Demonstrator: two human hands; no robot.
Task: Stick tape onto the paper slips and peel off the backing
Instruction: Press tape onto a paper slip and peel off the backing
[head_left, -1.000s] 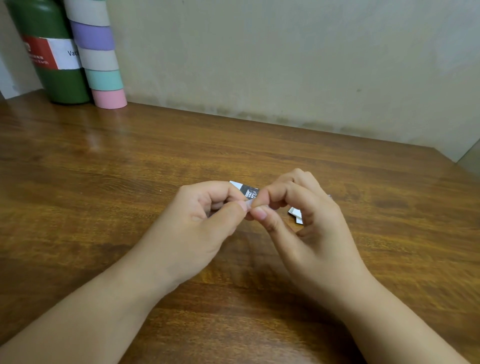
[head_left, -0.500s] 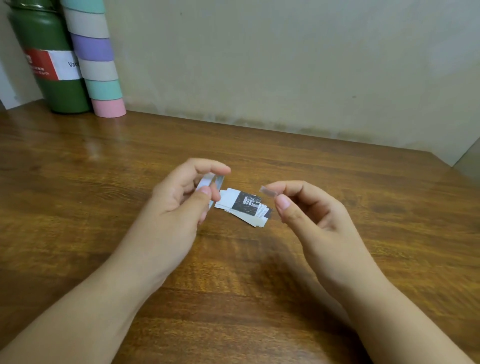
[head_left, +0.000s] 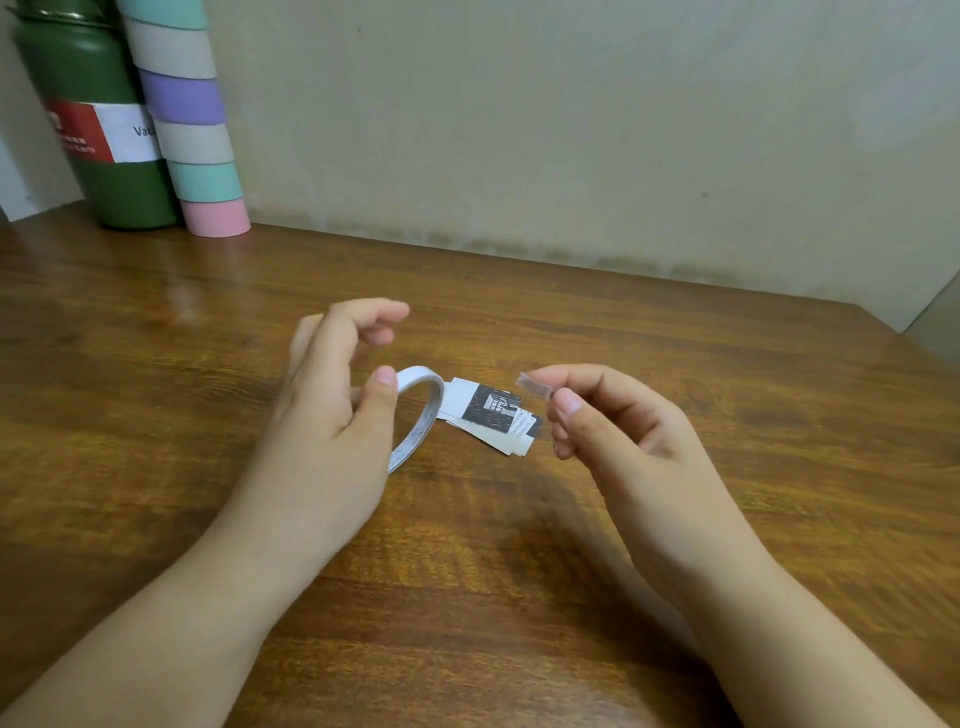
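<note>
A small fanned pile of paper slips (head_left: 488, 411), the top one printed black and white, lies on the wooden table (head_left: 519, 582) between my hands. My right hand (head_left: 623, 436) pinches a short translucent piece of tape (head_left: 535, 385) between thumb and forefinger, just above the right end of the pile. A thin white roll of double-sided tape (head_left: 427, 421) rests on the table left of the slips, partly hidden behind my left hand (head_left: 332, 415). That hand's fingers are spread and lifted, and only the thumb tip touches the roll's rim.
At the back left corner a green bottle (head_left: 104, 156) with a red and white label stands against the wall. Beside it rises a stack of pastel tape rolls (head_left: 192, 130). The wall runs along the table's far edge.
My left hand has set the tape roll down and opened its fingers. My right hand keeps the torn piece of tape, hovering near the slips.
</note>
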